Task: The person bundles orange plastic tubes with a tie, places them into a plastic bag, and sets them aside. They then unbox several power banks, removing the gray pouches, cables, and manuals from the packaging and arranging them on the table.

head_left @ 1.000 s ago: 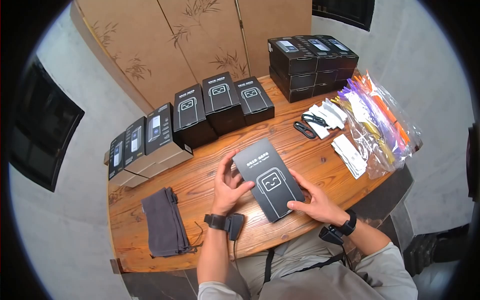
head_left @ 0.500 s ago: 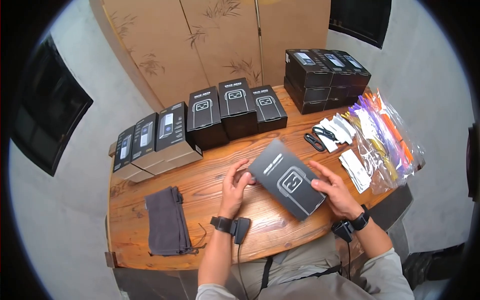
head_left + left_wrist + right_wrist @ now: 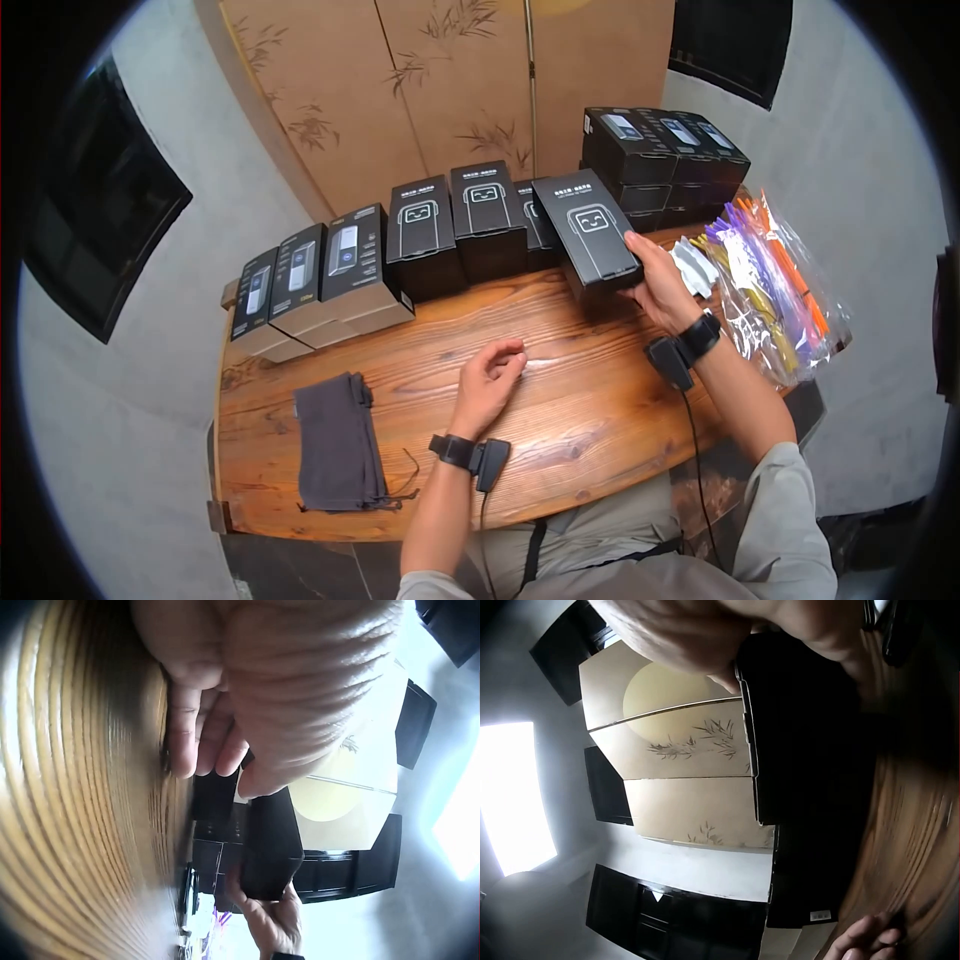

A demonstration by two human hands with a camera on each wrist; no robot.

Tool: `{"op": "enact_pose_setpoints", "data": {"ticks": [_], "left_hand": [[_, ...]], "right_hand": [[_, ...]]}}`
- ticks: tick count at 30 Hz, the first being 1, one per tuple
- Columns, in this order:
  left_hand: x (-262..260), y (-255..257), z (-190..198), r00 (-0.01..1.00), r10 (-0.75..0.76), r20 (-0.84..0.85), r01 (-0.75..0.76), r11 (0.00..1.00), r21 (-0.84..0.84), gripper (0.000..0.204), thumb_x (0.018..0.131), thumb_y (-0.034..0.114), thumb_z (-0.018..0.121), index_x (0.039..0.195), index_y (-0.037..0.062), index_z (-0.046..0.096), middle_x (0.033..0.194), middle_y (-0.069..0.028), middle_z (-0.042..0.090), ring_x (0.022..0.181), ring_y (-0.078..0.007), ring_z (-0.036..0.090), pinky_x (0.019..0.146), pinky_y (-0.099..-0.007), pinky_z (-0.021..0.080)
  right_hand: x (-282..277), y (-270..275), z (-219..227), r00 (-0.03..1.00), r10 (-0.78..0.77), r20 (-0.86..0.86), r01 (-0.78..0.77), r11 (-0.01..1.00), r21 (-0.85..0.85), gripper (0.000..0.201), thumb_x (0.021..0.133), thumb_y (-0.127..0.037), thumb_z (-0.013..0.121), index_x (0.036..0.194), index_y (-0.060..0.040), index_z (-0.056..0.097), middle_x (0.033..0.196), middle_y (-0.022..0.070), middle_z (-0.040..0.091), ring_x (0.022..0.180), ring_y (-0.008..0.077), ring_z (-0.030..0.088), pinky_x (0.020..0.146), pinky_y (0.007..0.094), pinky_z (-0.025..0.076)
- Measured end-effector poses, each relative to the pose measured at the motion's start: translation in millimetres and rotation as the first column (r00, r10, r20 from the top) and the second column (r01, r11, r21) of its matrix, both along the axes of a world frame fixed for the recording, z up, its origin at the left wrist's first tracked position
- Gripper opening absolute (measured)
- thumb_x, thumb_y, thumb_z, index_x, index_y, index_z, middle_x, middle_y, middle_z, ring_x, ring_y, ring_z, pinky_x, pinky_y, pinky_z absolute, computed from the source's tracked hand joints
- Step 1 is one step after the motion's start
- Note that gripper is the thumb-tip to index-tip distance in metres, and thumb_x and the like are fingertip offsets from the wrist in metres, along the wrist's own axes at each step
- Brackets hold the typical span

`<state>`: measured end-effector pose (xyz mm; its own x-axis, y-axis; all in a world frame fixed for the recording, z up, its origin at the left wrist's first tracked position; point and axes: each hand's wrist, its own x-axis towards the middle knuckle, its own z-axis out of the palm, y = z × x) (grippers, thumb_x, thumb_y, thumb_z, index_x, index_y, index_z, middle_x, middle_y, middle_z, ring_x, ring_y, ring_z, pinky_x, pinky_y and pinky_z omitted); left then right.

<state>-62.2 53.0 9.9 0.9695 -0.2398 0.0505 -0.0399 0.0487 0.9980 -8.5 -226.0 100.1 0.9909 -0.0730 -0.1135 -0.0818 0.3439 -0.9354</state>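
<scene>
My right hand [image 3: 664,287] grips a black box [image 3: 590,228] by its near right end, thumb on the top face. White lettering and a smiling robot face are printed on that face. The box is held at the back of the table, overlapping a smaller black box [image 3: 534,210] of the same print in the head view. In the left wrist view the held box [image 3: 271,844] shows its dark side, with the right hand below it. My left hand [image 3: 490,382] rests low over the wooden table [image 3: 560,440], fingers loosely curled around nothing.
Two more robot-face boxes [image 3: 487,205] stand left of the held one, then several boxes [image 3: 350,265] with a device picture. Stacked boxes [image 3: 625,150] fill the back right. A plastic bag [image 3: 775,290] of coloured strips and white packets [image 3: 692,265] lie right. Dark cloth pouches [image 3: 335,440] lie left.
The right hand has carried the box away from the body, up to the back row. The left hand has let go of it and stayed near the table's middle.
</scene>
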Motion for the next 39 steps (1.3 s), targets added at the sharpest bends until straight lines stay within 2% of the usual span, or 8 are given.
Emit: {"op": "enact_pose_setpoints", "data": {"ticks": [7,8,11,14,20,29,35,39], "left_hand": [[1,-3,4,1.000,0.016,0.004,-0.016,1.000,0.026,0.026,0.093,0.012,0.067,0.113,-0.0033,0.064,0.102,-0.0069,0.067,0.090,-0.0095,0.063,0.079,-0.0216,0.052],[1,-3,4,1.000,0.017,0.008,-0.017,0.999,0.028,0.026,0.093,0.012,0.067,0.113,-0.0035,0.064,0.102,-0.0068,0.067,0.089,-0.0093,0.063,0.079,-0.0215,0.052],[2,-2,6,1.000,0.019,0.016,-0.020,0.999,0.027,0.025,0.092,0.012,0.067,0.112,-0.0039,0.064,0.100,-0.0065,0.067,0.088,-0.0090,0.063,0.078,-0.0213,0.052],[1,-3,7,1.000,0.016,0.018,-0.017,0.999,0.031,0.024,0.092,0.012,0.067,0.111,-0.0039,0.065,0.100,-0.0065,0.068,0.087,-0.0089,0.063,0.078,-0.0212,0.052],[2,-1,5,1.000,0.002,0.026,-0.004,0.996,0.094,0.026,0.092,0.016,0.067,0.114,0.0012,0.066,0.104,-0.0068,0.069,0.092,-0.0120,0.065,0.082,-0.0247,0.052],[3,-4,5,0.999,0.032,0.020,-0.033,0.998,0.048,0.022,0.092,0.012,0.067,0.108,-0.0021,0.067,0.096,-0.0060,0.069,0.085,-0.0086,0.063,0.076,-0.0206,0.052],[4,-2,1,1.000,0.020,-0.018,-0.019,1.000,0.015,0.023,0.093,0.012,0.066,0.110,-0.0030,0.065,0.096,-0.0065,0.068,0.086,-0.0096,0.064,0.077,-0.0215,0.053],[5,-2,2,0.998,0.018,-0.058,-0.020,0.999,-0.036,0.023,0.095,0.010,0.064,0.113,-0.0043,0.063,0.095,-0.0078,0.068,0.085,-0.0109,0.064,0.078,-0.0224,0.053]], "right_hand": [[61,7,-13,0.997,-0.072,-0.029,0.073,0.997,0.029,0.036,0.103,-0.032,0.050,0.124,-0.0052,0.058,0.113,0.0066,0.067,0.099,0.0178,0.064,0.087,0.0440,0.050],[70,4,-20,0.998,-0.063,-0.016,0.063,0.998,-0.012,0.036,0.101,-0.037,0.052,0.121,-0.0077,0.058,0.114,0.0053,0.064,0.106,0.0183,0.059,0.095,0.0516,0.040],[91,-1,-31,0.993,-0.097,-0.067,0.094,0.994,-0.047,0.037,0.100,-0.037,0.052,0.123,-0.0086,0.058,0.115,0.0040,0.064,0.103,0.0172,0.058,0.092,0.0510,0.039],[90,8,-22,0.980,-0.196,-0.037,0.179,0.945,-0.272,0.040,0.100,-0.037,0.053,0.127,-0.0088,0.058,0.113,0.0029,0.064,0.099,0.0168,0.057,0.090,0.0462,0.041],[108,23,-25,0.996,-0.091,0.024,0.094,0.951,-0.294,0.040,0.101,-0.032,0.050,0.125,-0.0024,0.061,0.110,0.0065,0.067,0.093,0.0174,0.060,0.082,0.0301,0.045],[115,18,-41,0.963,-0.063,0.263,0.181,0.874,-0.452,0.044,0.101,-0.031,0.050,0.126,0.0039,0.059,0.113,0.0101,0.067,0.104,0.0157,0.060,0.089,0.0292,0.045],[36,35,-35,0.953,-0.267,0.143,0.294,0.928,-0.228,0.043,0.102,-0.031,0.051,0.132,-0.0005,0.053,0.107,0.0063,0.065,0.099,0.0121,0.061,0.085,0.0251,0.049],[-10,37,-39,1.000,0.008,-0.030,-0.009,0.999,-0.040,0.036,0.102,-0.030,0.050,0.121,-0.0003,0.059,0.101,0.0057,0.065,0.092,0.0125,0.063,0.081,0.0263,0.054]]}}
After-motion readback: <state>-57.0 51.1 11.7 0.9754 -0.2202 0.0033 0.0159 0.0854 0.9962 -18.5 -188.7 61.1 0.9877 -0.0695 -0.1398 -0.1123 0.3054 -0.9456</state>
